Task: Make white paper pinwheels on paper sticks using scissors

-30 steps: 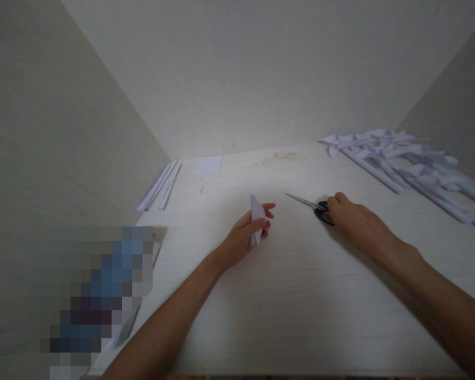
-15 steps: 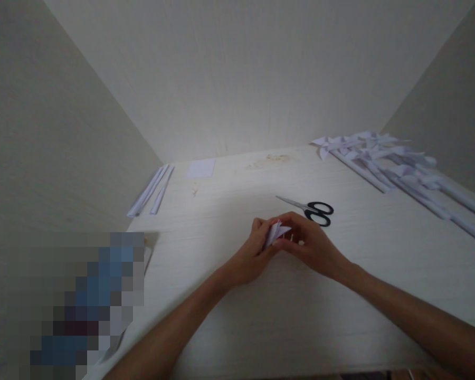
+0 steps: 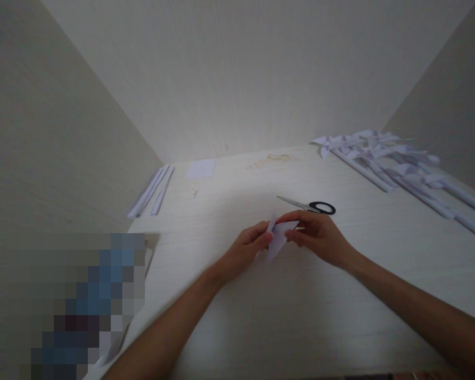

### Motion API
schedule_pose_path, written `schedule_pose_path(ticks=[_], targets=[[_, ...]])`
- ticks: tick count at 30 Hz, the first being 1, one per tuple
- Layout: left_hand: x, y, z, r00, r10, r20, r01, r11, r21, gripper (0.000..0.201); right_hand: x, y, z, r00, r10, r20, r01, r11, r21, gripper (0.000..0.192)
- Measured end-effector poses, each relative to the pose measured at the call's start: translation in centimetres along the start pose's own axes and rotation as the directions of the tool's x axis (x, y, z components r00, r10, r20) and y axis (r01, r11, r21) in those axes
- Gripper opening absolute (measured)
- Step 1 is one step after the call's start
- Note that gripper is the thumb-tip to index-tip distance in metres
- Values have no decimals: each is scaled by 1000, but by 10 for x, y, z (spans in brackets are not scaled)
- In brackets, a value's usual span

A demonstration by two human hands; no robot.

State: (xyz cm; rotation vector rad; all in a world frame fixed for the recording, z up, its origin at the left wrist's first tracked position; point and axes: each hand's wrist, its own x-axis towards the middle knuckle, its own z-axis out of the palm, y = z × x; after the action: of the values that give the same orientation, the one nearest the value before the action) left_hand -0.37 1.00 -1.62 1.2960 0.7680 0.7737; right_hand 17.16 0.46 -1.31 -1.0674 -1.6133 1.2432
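A small folded piece of white paper (image 3: 277, 241) is held above the table between both hands, its flaps partly spread. My left hand (image 3: 248, 247) pinches its left side, thumb on the near face. At the paper's right corner, my right hand (image 3: 319, 235) grips with thumb and fingertips. Just beyond the right hand lie black-handled scissors (image 3: 322, 207), blades pointing left; one handle loop is mostly hidden behind that hand.
White paper pinwheels on rolled sticks (image 3: 383, 158) are heaped at the right back. Several rolled paper sticks (image 3: 150, 191) lie at the left edge, near a square paper sheet (image 3: 200, 168). A pixelated area covers the lower left. Walls enclose the table (image 3: 229, 327).
The folded paper has been opened wider and turned, so a larger face shows. My right hand has shifted slightly right and now covers the scissors' nearer loop.
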Motion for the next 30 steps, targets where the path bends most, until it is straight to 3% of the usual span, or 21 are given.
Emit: schedule_pose_path(ticks=[5,9,11,15,19,24,26,28,29,30], targets=[[3,-3,-3,969,-173,-178,110,941,-319,32,2,2,-10,993,58,-104,-62,998,-33,23],[3,-1,-3,949,-259,-179,170,900,-402,26,4,2,-11,979,72,-188,-71,997,15,30],[3,-2,-2,947,-263,-185,174,902,-394,26,4,2,-8,977,130,-168,-117,990,84,35],[3,-6,-2,949,-219,-225,148,944,-293,29,3,3,-2,971,237,-27,-228,956,186,46],[2,-3,-3,950,-132,-282,115,990,-76,29,2,3,-5,957,270,-105,-263,962,77,51],[3,0,-3,963,73,-260,8,955,297,25,2,1,-11,955,289,-64,-287,957,52,53],[2,-3,-3,905,235,-355,-68,903,423,19,3,1,-10,961,264,-86,-262,965,32,49],[-1,-5,-1,767,460,-448,-121,789,603,28,2,1,-8,965,217,-149,-220,976,-5,42],[-3,-5,1,697,561,-446,-131,711,691,27,1,1,-6,964,188,-188,-197,980,-31,38],[-5,-4,3,657,631,-412,-141,640,755,21,0,0,-4,962,155,-227,-174,983,-64,34]])
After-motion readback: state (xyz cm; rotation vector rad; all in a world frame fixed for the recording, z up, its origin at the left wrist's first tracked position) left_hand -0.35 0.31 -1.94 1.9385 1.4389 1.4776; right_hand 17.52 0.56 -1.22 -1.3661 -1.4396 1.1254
